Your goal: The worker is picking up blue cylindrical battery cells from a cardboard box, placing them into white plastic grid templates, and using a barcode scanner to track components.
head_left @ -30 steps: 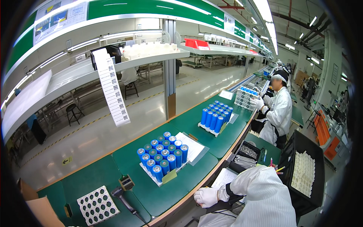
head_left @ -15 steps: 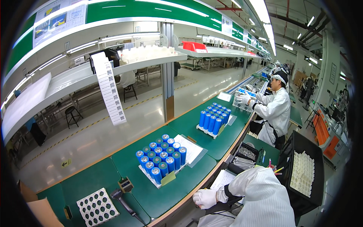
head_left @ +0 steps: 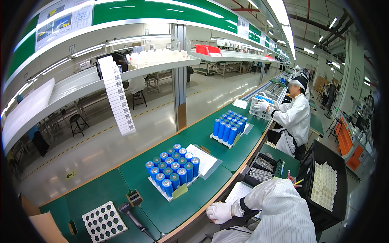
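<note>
My right hand point(head_left: 219, 212), in a white glove, rests at the near edge of the green bench point(head_left: 202, 194). Its fingers curl down over something dark that I cannot make out. My left hand is out of the picture. Ahead of the right hand stands a block of blue cylindrical battery cells point(head_left: 174, 168), upright in a white holder, with a small yellowish paper on its near side. Farther left lie a dark handheld barcode scanner point(head_left: 131, 215) and a bare white cell holder point(head_left: 104, 222) with round holes. White papers point(head_left: 239, 192) lie beside my right forearm.
A second battery block point(head_left: 229, 127) stands farther along the bench. A co-worker point(head_left: 293, 117) handles another pack there. Black bins point(head_left: 261, 170) of metal parts and a black crate point(head_left: 324, 186) of white holders are at right. A label strip point(head_left: 119, 99) hangs from the shelf.
My right hand stays almost still at the bench edge. The co-worker's head and hands have shifted slightly. The battery blocks have not moved.
</note>
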`<state>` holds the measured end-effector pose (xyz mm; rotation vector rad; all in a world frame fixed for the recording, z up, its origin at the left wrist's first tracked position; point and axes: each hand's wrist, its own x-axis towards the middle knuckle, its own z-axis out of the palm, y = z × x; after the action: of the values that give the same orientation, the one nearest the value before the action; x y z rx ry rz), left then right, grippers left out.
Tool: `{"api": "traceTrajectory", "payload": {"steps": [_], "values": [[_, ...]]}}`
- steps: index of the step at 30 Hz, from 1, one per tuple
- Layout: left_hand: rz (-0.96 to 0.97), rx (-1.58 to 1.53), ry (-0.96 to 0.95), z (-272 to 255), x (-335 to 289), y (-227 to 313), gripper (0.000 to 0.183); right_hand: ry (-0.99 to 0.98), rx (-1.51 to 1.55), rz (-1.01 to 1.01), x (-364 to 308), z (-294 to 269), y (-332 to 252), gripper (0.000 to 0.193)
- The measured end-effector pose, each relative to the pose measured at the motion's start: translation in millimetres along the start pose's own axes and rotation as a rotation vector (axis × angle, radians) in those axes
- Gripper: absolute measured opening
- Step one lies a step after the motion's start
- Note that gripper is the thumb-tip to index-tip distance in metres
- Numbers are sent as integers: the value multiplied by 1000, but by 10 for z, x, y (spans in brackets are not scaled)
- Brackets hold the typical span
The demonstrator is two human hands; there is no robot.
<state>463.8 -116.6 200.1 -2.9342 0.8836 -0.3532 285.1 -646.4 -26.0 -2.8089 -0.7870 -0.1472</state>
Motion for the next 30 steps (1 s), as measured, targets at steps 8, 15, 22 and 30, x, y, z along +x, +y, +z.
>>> {"api": "traceTrajectory", "payload": {"steps": [8, 15, 22, 30], "values": [[14, -11, 25, -1, -6, 1, 11, 19, 5, -15, -4, 7, 5, 14], [31, -13, 48, -49, 6, 35, 17, 11, -8, -15, 0, -8, 0, 15], [30, 4, 60, -32, -4, 29, 17, 13, -5, -15, -5, -2, 3, 14], [32, 3, 39, -13, -3, 1, 15, -55, -23, 15, -3, 4, 6, 15]]}}
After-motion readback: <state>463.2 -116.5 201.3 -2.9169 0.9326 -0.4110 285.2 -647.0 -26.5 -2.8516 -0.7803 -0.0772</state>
